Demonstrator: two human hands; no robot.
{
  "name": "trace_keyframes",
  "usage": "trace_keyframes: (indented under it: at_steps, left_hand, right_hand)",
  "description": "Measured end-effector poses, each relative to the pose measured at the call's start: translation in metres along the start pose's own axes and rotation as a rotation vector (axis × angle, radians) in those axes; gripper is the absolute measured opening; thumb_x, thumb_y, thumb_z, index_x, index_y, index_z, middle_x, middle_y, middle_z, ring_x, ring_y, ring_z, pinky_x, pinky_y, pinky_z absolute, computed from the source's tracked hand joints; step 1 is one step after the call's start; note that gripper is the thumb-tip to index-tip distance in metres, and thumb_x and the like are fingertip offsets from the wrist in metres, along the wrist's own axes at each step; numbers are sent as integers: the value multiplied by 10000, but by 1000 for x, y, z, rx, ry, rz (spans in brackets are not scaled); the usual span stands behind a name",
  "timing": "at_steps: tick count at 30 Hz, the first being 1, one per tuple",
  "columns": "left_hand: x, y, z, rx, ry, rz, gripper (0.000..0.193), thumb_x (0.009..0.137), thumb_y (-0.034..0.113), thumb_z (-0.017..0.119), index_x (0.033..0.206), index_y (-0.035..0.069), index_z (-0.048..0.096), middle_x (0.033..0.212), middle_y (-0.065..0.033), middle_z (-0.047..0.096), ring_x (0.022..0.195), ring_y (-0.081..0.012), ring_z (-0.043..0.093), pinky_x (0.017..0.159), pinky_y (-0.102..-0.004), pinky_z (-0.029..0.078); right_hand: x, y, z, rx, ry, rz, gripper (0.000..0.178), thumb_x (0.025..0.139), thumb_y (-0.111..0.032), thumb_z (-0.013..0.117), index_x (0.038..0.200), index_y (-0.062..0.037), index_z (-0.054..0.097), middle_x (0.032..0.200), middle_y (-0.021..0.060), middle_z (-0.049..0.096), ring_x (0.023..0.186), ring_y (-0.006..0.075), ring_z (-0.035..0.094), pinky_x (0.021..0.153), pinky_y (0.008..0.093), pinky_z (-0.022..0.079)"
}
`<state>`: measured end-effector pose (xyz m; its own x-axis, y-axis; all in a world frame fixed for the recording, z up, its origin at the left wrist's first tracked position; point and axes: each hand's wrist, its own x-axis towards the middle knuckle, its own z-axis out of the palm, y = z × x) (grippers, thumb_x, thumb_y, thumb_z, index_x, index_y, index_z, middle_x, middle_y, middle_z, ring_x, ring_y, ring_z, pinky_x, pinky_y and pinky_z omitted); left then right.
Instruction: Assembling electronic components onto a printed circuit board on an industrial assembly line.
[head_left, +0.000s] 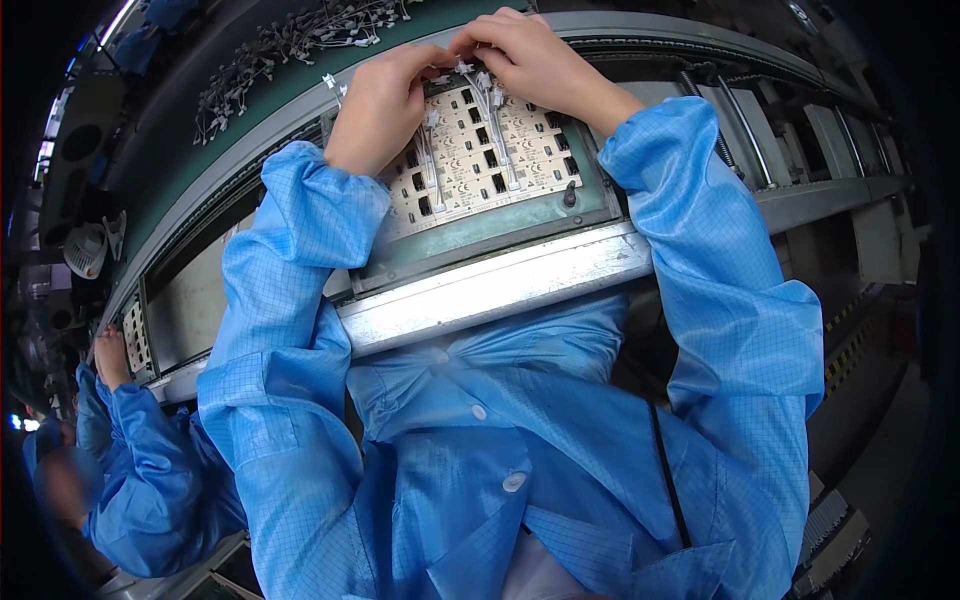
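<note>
Pinching a small white wire connector at the far edge of the panel of white circuit boards (480,150), our left hand (385,100) and right hand (530,60) meet fingertip to fingertip. We judge the work partly done: two white leads (497,130) already run down the boards, other rows look bare. Room is tight: tray rim (500,235) near us, green conveyor belt (300,90) with loose connectors (290,45) beyond.

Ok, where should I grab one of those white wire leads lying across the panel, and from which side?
Take a wire lead by its small white connector end near the panel's far edge, where both hands, left hand and right hand, already pinch. Come from above with fingertips: the leads lie flat and thin on the board, so a side approach would likely snag neighbours.
</note>
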<state>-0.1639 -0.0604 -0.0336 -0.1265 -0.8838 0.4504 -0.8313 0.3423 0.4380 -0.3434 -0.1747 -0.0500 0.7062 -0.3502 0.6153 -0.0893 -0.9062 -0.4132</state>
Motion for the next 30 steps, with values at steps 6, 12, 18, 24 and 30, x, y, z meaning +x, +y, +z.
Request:
trace_keyframes:
  at_steps: [6, 12, 18, 24, 30]
  left_hand:
    - [2, 0, -6, -4, 6, -67, 384, 847, -131, 446, 1139, -15, 666, 1077, -158, 724, 1035, -255, 706, 935, -335, 537]
    - [7, -19, -24, -153, 122, -119, 374, 861, -78, 444, 1104, 24, 709, 1018, -119, 748, 983, -202, 720, 897, -324, 546]
    - [6, -26, -36, 195, 67, -322, 259, 896, 188, 585, 1096, 125, 738, 1016, -87, 749, 963, -276, 711, 883, -385, 539]
    - [6, -49, -87, 609, -64, -554, 344, 908, 395, 599, 1133, 168, 727, 1083, -97, 737, 1056, -306, 683, 930, -477, 484]
    - [-3, -40, -54, 588, -183, -702, 469, 827, 513, 677, 1119, 150, 724, 1036, -100, 745, 1030, -303, 691, 913, -475, 456]
  right_hand:
    - [-1, 2, -4, -290, 43, -244, 274, 839, -25, 524, 1039, -57, 708, 1024, 125, 624, 1032, 333, 548, 890, 419, 425]
    - [1, -1, -4, -84, -56, 4, 308, 861, -37, 506, 1110, -53, 686, 1051, 129, 622, 1062, 329, 547, 922, 418, 422]
    - [10, -23, 4, -59, -29, -48, 307, 897, -94, 512, 1162, -63, 663, 1121, 114, 634, 1088, 312, 554, 982, 455, 386]
    - [12, -21, -1, -108, -200, -145, 240, 862, -111, 566, 1066, -75, 688, 1072, 66, 646, 1065, 255, 545, 950, 446, 360]
    - [12, -30, -4, -349, -357, -187, 213, 824, -103, 586, 1013, -79, 682, 941, 63, 617, 1002, 249, 534, 871, 436, 359]
